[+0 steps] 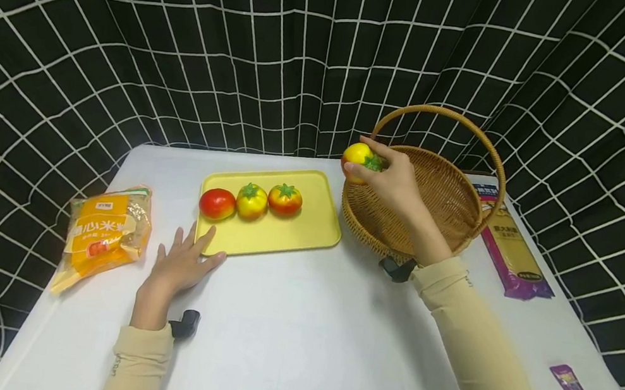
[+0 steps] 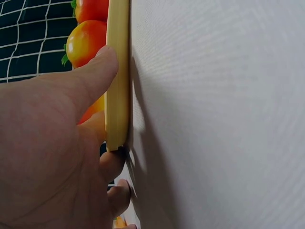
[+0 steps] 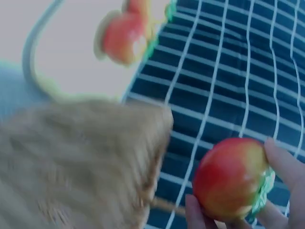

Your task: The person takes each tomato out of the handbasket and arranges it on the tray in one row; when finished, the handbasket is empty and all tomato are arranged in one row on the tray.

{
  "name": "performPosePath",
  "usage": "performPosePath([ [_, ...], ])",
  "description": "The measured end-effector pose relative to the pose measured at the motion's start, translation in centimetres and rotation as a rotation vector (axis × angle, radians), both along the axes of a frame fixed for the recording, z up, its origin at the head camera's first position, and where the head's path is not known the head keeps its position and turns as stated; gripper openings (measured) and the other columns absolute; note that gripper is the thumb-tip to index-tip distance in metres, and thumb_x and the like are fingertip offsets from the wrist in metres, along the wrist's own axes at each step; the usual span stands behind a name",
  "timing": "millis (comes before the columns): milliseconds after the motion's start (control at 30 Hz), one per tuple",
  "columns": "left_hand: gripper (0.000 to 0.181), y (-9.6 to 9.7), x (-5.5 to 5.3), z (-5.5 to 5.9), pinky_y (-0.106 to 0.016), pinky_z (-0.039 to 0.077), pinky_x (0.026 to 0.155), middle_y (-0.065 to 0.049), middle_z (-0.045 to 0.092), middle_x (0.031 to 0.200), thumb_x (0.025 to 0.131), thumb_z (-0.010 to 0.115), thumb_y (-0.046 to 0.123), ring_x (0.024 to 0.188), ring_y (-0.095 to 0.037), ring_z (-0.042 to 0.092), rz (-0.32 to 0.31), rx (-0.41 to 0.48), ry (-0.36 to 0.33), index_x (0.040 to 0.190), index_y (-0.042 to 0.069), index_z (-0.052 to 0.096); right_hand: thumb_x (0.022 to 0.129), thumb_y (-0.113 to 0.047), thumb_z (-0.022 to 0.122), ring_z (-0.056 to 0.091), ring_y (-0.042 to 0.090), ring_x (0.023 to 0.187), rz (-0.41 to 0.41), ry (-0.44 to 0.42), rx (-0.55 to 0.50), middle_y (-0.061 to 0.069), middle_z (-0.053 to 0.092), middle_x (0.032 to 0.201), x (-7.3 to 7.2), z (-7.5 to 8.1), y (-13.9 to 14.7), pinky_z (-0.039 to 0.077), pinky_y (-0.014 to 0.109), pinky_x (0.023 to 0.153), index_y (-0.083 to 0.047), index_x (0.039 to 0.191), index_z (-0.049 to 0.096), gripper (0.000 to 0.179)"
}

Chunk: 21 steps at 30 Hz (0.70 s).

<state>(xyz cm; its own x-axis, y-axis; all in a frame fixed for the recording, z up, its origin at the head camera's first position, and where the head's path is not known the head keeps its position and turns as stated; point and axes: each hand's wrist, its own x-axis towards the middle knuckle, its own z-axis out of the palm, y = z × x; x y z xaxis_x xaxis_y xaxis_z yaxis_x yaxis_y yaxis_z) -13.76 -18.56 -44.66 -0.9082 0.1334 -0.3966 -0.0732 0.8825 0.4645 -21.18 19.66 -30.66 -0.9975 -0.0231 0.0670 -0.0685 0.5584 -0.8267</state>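
My right hand [image 1: 391, 175] grips a red-and-yellow tomato [image 1: 357, 161] with green leaves, held above the left rim of a wicker basket [image 1: 444, 190]. In the right wrist view the same tomato [image 3: 231, 179] sits between thumb and fingers. Three more tomatoes stand in a row on a yellow tray [image 1: 262, 237]: a red one [image 1: 217, 204], a yellowish one [image 1: 252, 202] and a red-orange one [image 1: 285, 200]. With fingers spread, my left hand [image 1: 182, 264] rests at the tray's near left corner. The left wrist view shows its thumb [image 2: 102, 67] against the tray's edge [image 2: 118, 86].
An orange-and-clear food bag [image 1: 103, 227] lies left of the tray. Right of the basket, partly behind it, is a purple-and-yellow packet [image 1: 515, 251]. A small purple sachet [image 1: 572, 386] lies near the right edge of the white table [image 1: 296, 346]. Black gridded cloth [image 1: 281, 58] hangs behind.
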Motion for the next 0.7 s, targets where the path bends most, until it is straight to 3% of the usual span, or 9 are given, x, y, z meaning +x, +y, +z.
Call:
performPosePath([
  [233,0.085,0.0,0.0,0.0,-0.077,-0.015,0.123,-0.024,-0.01,0.176,0.107,0.044,0.064,0.161,-0.052,-0.015,-0.002,-0.005,-0.001,0.172,0.018,0.014,0.098,-0.033,0.078,0.059,0.028,0.12,-0.039,-0.02,-0.07,0.015,0.058,0.148,0.3,-2.3,-3.8,0.059,0.04,0.104,-0.023,0.159,0.051,0.067],
  [533,0.086,0.0,0.0,0.0,-0.077,-0.015,0.123,-0.024,-0.01,0.176,0.106,0.044,0.065,0.161,-0.052,-0.015,0.003,-0.004,-0.004,0.172,0.018,0.014,0.098,-0.032,0.079,0.059,0.028,0.127,-0.067,0.025,-0.169,0.014,0.056,0.153,0.1,-4.0,-7.0,0.056,0.04,0.111,-0.022,0.159,0.052,0.067],
  [700,0.085,0.0,0.0,0.1,-0.077,-0.015,0.123,-0.024,-0.01,0.176,0.106,0.045,0.064,0.161,-0.052,-0.015,0.008,-0.002,-0.006,0.172,0.018,0.015,0.099,-0.03,0.077,0.06,0.03,0.127,-0.087,0.049,-0.154,0.015,0.056,0.156,-0.2,-5.0,-8.2,0.057,0.042,0.11,-0.02,0.159,0.051,0.066],
])
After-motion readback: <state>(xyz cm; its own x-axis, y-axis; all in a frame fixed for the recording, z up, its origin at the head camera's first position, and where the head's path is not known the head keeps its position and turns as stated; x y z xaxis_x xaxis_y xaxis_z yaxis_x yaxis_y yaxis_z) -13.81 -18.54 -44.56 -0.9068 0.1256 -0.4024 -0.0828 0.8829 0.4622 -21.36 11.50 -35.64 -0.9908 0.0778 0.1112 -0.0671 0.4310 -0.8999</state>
